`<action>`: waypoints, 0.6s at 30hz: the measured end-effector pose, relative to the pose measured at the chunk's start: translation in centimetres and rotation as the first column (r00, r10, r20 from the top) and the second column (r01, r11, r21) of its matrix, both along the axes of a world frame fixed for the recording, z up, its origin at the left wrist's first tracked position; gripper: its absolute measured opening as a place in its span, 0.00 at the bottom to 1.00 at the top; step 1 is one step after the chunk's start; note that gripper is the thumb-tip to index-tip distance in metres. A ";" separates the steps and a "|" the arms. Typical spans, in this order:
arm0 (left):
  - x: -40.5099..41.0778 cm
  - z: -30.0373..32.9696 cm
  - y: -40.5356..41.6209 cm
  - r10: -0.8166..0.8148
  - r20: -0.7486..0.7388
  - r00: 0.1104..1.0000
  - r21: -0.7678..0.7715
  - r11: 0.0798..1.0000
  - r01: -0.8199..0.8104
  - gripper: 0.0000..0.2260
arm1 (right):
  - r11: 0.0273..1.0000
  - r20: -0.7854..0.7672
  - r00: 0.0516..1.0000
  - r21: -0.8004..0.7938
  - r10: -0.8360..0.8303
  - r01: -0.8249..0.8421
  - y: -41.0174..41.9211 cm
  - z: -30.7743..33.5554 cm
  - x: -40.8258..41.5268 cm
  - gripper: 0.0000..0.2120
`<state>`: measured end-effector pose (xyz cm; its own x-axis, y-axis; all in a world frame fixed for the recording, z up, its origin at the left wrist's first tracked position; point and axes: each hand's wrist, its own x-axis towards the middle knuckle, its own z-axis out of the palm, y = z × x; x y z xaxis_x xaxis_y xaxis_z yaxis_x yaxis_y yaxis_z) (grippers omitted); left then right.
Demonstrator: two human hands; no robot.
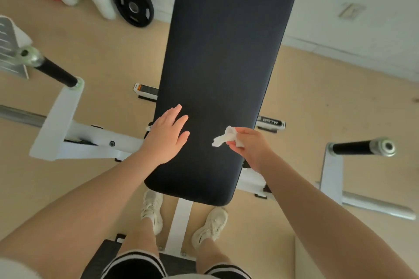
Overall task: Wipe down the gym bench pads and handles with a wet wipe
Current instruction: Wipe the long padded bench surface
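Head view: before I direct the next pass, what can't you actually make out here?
- Wet wipe: crumpled in the right hand; fingers hide part of it, and whether it touches the bench pad is unclear.
- Pad surface: too dark to show wiped or damp areas.
- Pad under the left hand: covered by the palm.
- Pad's far end: cut off by the top edge.
- Left handle and right handle: undersides hidden.

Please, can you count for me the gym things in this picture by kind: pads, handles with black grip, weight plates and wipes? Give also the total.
Long black padded bench pad: 1
Black foam-grip handles on white frame arms: 2, one on the left and one on the right
Black round weight plate leaning by the wall: 1
Crumpled white wet wipe, held in the right hand: 1
Total: 5
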<state>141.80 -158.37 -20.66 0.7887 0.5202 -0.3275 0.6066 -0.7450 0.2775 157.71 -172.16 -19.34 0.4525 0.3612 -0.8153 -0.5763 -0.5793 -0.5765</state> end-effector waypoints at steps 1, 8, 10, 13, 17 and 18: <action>-0.1 0.8 0.3 0.034 0.016 0.999 0.002 0.999 -0.034 0.22 | 1.000 -0.059 0.998 0.005 -0.028 0.029 0.6 1.2 0.1 0.06; -1.6 2.4 4.9 0.214 0.078 0.974 -0.057 0.976 -0.210 0.21 | 0.978 0.044 0.992 0.168 0.121 -0.127 8.6 4.8 -0.8 0.07; -1.9 2.1 7.4 0.222 0.093 0.971 -0.074 0.974 -0.215 0.22 | 0.954 0.271 0.937 0.140 0.220 -0.265 11.9 4.7 -1.3 0.09; -1.9 1.2 11.9 0.246 0.132 0.960 -0.103 0.967 -0.234 0.22 | 0.889 0.645 0.677 -0.010 0.356 -0.458 17.3 3.5 -1.9 0.13; -1.7 -0.1 17.6 0.285 0.184 0.941 -0.175 0.951 -0.254 0.21 | 0.513 0.794 -0.041 -0.430 0.606 -0.743 24.3 0.7 -1.6 0.18; -1.9 -0.3 18.9 0.276 0.193 0.942 -0.180 0.953 -0.242 0.21 | 0.371 0.737 -0.234 -0.555 0.634 -0.745 25.8 0.1 -1.7 0.18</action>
